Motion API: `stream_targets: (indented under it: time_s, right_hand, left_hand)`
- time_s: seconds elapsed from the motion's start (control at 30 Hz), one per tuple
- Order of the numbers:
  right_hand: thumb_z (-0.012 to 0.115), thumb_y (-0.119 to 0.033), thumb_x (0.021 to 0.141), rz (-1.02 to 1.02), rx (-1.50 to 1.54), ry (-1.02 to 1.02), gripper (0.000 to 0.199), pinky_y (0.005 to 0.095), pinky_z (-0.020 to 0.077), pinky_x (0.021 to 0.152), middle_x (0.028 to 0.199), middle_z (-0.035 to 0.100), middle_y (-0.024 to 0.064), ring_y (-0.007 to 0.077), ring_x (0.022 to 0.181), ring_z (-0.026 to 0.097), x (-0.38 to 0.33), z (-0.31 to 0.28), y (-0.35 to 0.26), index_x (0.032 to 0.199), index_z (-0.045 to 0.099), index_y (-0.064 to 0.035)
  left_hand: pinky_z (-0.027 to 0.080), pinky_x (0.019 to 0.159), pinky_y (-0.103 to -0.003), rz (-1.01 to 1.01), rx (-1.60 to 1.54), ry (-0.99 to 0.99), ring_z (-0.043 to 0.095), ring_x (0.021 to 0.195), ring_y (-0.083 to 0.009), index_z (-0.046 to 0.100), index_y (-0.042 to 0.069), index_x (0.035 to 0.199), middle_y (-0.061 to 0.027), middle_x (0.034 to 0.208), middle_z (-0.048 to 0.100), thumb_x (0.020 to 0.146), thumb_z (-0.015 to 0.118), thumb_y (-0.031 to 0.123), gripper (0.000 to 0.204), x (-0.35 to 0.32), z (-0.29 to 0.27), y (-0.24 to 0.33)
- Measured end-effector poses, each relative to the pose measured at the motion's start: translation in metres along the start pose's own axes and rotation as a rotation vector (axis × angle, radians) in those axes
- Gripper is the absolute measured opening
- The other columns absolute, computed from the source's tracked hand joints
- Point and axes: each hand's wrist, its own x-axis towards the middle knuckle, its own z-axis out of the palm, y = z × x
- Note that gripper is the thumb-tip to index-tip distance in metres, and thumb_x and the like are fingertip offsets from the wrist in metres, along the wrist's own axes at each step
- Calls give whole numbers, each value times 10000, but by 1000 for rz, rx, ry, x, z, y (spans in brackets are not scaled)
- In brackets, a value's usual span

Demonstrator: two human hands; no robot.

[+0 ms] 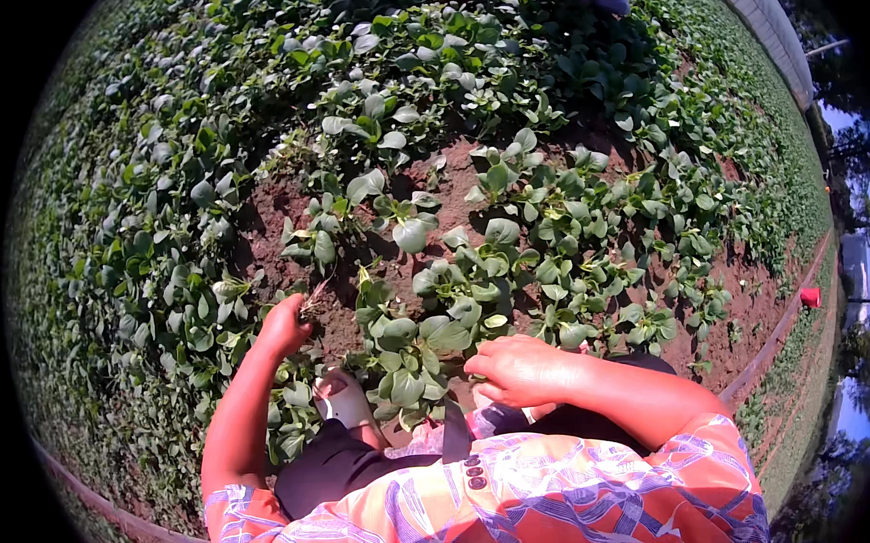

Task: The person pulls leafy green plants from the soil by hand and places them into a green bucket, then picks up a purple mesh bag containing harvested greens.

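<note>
Head view: the left hand [284, 327] grips a thin stemmy tuft [312, 301] over red soil [458, 169] — apparently partly cleared, with dense leafy greens [203, 194] left all around. The right hand [522, 370] curls beside a broad-leaved plant [406, 387]; whether it grips anything, I cannot tell.

1. The large leafy plant [406, 384] stood between the two hands and closed the direct way from one to the other.
2. To its left and just beyond it, bare soil [335, 324] gave a low passage, but the left hand [284, 325] with thin stems [313, 300] occupied the side of it.
3. Farther beyond this plant, small plants [324, 239] interrupted the open soil.
4. To its right, the right hand [527, 366] was an obstacle; crowded plants [559, 232] stood behind.
5. Nearer than it, the white shoe [346, 405] and dark trousers [332, 470] restricted the room.
</note>
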Motion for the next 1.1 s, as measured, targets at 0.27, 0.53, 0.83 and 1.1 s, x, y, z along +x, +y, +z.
stream_targets:
  time_s: [0.27,0.53,0.83,1.1]
  right_hand:
    - [519,-48,695,39,341,-36,277,313,425,721,871,532,163,272,812,540,27,24,-2,966,511,9]
    - [473,-23,727,227,476,-253,206,213,388,626,778,515,47,104,696,469,39,53,54,926,504,21]
    - [505,-51,737,267,408,-51,241,274,423,733,879,539,118,183,801,535,48,42,58,969,504,15]
    - [520,-16,708,275,49,129,257,312,405,745,892,510,139,267,844,515,-13,8,32,962,495,14]
  left_hand:
    - [408,669,-369,-632,68,1002,499,750,-334,456,22,781,-170,771,504,619,565,127,221,-218,-101,-67]
    - [415,730,-398,-1666,756,1346,499,855,-355,495,23,907,-199,908,520,641,571,223,341,-607,-57,-62]
    - [375,820,-340,-1130,664,1324,460,935,-260,534,45,928,-122,963,508,673,534,125,267,-476,-49,-117]
    - [441,692,-268,-348,-118,773,550,767,-191,538,15,841,-90,821,545,682,521,16,160,-187,20,-82]
